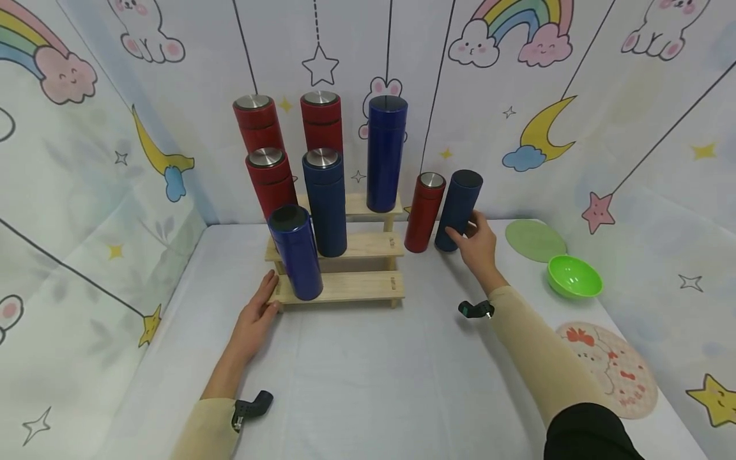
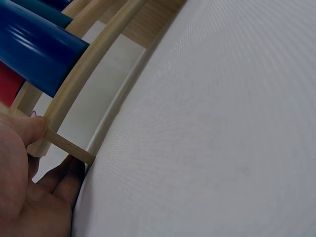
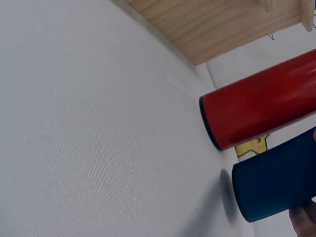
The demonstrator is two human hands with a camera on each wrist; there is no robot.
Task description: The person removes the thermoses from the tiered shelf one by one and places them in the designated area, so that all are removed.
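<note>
The shifting of a blue flask (image 1: 458,204) seems in hand; a steady grip is called for next. Nearest, the left end of the rack (image 1: 362,286) is gripped by the left hand (image 1: 255,322). Farther off, right of the rack, the flask is clasped in the right hand (image 1: 480,248), beside a red flask (image 1: 424,214).

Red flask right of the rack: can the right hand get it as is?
Probably not: the right hand is holding a blue flask, which is between it and the red flask. Likely needs freeing first.
</note>
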